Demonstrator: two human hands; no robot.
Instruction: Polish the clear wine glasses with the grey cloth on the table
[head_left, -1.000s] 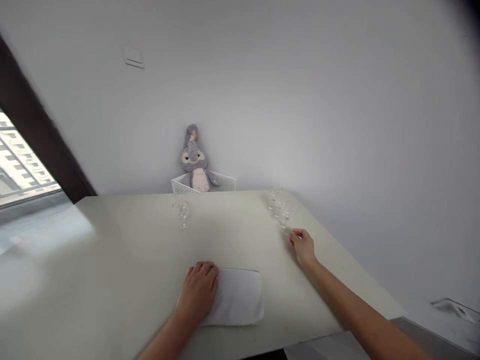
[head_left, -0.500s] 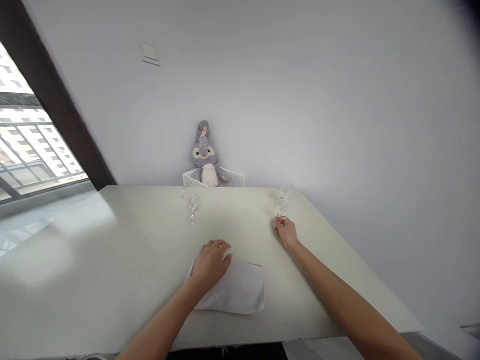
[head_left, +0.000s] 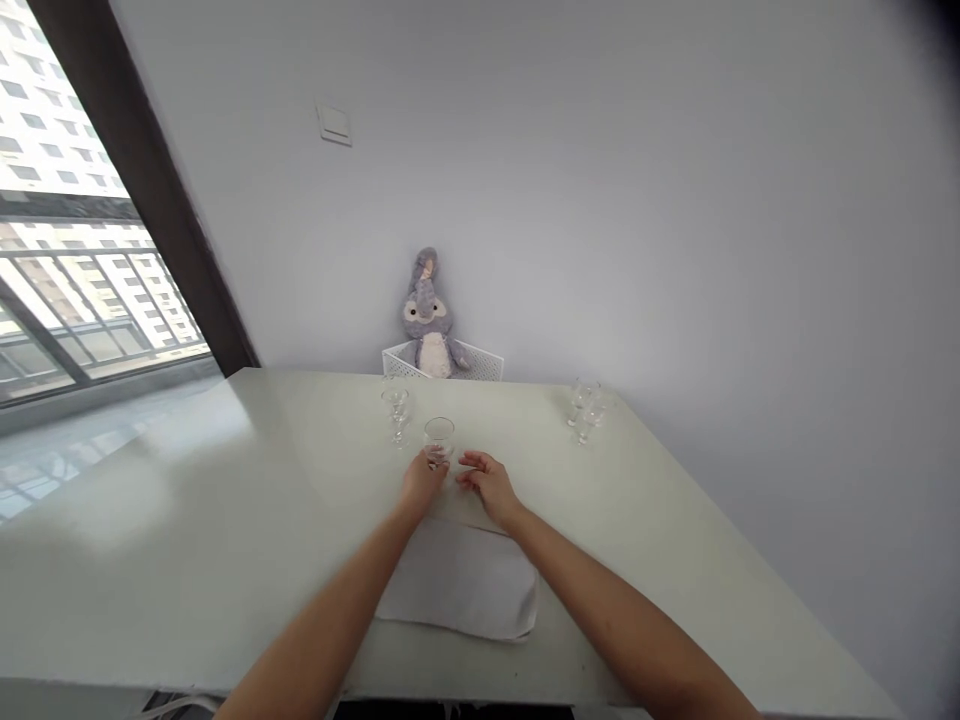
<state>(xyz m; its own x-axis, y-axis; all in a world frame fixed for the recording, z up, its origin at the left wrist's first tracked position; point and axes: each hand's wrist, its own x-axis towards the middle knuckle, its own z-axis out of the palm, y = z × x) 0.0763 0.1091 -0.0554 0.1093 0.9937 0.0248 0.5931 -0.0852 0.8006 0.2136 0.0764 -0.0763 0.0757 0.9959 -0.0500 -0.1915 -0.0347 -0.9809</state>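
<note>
Upright in front of me is a clear stemmed glass (head_left: 439, 432), its lower part held in the fingers of my left hand (head_left: 424, 482). Just to the right of it my right hand (head_left: 487, 483) has its fingers apart and holds nothing. A folded light grey cloth (head_left: 461, 580) lies flat on the table, nearer to me than both hands. More clear stemmed glasses (head_left: 397, 405) stand to the far left of the held one. Another group of glasses (head_left: 590, 412) is at the back right, overlapping one another.
The pale table (head_left: 225, 540) reaches back to the wall. Behind its far edge a grey plush toy (head_left: 433, 320) sits in a white perforated basket (head_left: 486, 366). A window with a railing (head_left: 105, 290) is on the left, and a light switch (head_left: 334, 124) is on the wall.
My right hand has moved left from the back-right glasses and is now open. My left hand has gone from above the cloth to a glass now standing in the middle.
</note>
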